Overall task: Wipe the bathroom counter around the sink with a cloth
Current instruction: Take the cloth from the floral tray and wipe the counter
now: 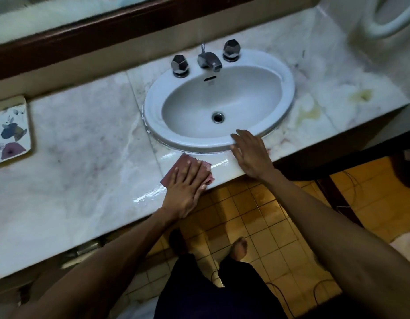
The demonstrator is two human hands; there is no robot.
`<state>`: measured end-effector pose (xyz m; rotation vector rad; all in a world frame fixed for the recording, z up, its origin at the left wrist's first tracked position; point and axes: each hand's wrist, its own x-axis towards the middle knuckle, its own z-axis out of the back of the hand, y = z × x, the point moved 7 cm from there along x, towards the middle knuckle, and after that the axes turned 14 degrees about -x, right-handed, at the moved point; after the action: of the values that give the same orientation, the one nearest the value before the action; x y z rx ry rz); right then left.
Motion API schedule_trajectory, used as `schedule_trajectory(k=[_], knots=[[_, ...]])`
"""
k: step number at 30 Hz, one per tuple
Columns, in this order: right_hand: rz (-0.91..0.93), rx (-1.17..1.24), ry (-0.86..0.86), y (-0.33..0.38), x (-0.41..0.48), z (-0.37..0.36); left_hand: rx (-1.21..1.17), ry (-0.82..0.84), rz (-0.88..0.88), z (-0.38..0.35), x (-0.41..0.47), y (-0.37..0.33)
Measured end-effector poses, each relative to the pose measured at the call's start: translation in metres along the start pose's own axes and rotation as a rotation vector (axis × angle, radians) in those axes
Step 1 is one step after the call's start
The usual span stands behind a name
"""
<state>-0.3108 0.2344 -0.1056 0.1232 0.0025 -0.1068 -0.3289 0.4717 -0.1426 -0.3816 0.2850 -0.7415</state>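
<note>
A pink cloth (176,166) lies flat on the marble counter (84,146) just in front of the white oval sink (222,104). My left hand (185,189) presses down on the cloth with its fingers spread, close to the counter's front edge. Wet streaks shine on the marble around the cloth. My right hand (250,153) rests flat and open on the counter, its fingertips touching the sink's front rim. It holds nothing.
A chrome faucet (209,59) with two knobs (180,65) (232,50) stands behind the basin. A flower-patterned box (8,132) sits at the counter's left end. Yellowish stains (360,95) mark the marble to the right. A wood-framed mirror (107,26) runs along the back. Yellow floor tiles (257,215) lie below.
</note>
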Motion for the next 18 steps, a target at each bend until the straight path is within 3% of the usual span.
schedule_trajectory(k=[6, 12, 18], knots=[[0.038, 0.047, 0.111, -0.078, -0.025, 0.013, 0.003, 0.024, -0.104, -0.029, 0.064, -0.082], [-0.193, 0.148, 0.113, -0.188, -0.074, 0.017, 0.005, 0.036, -0.138, -0.050, 0.119, -0.135], [-0.383, 0.182, 0.012, -0.268, -0.085, 0.036, -0.088, 0.020, -0.151, -0.063, 0.178, -0.182]])
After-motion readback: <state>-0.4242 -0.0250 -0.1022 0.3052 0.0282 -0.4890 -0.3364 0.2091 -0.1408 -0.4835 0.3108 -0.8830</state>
